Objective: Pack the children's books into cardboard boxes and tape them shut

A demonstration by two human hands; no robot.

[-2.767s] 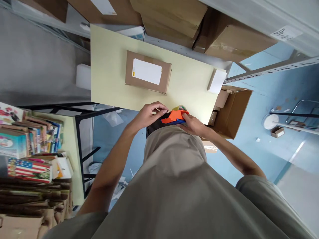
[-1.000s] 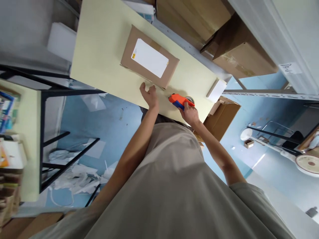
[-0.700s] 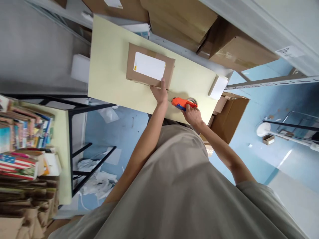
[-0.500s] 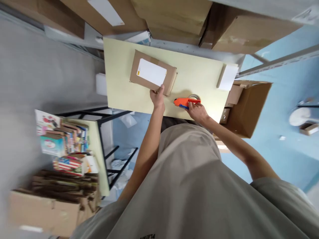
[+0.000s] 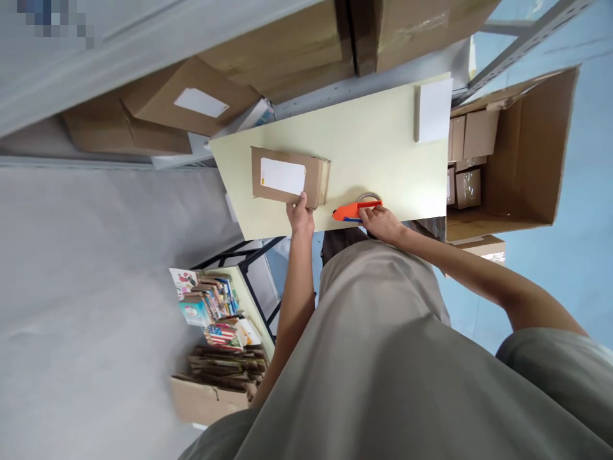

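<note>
2 bare hands work at the near edge of a pale yellow table (image 5: 373,147). The left hand (image 5: 300,217) grips the near edge of a flat cardboard parcel (image 5: 316,182): its thumb lies on the top face just below the white label (image 5: 282,176), and the other fingers are tucked under the edge, out of sight, so the hand is clamped on the parcel. The parcel lies flat on the table, stretching away from that thumb toward the far side.

The right hand (image 5: 382,222) rests on the handle end of an orange tape dispenser (image 5: 353,209) with a blue underside. Its fingers are curled together around the handle; how firmly they grip I cannot tell at this size. The dispenser lies on the table just beyond those fingertips, its roll of tape (image 5: 368,197) on the far side of the orange body. Dispenser and parcel sit near each other but apart, with a strip of bare table between the 2 hands.

Well beyond the right fingers, at the table's far corner, lies a white pad (image 5: 435,110). Off the table's end, past the right hand, an open cardboard box (image 5: 527,160) holds several small cartons (image 5: 472,160). Large cardboard boxes (image 5: 287,54) fill the shelf beyond the table. Below the left forearm, a second table carries a stack of colourful books (image 5: 211,310).
</note>
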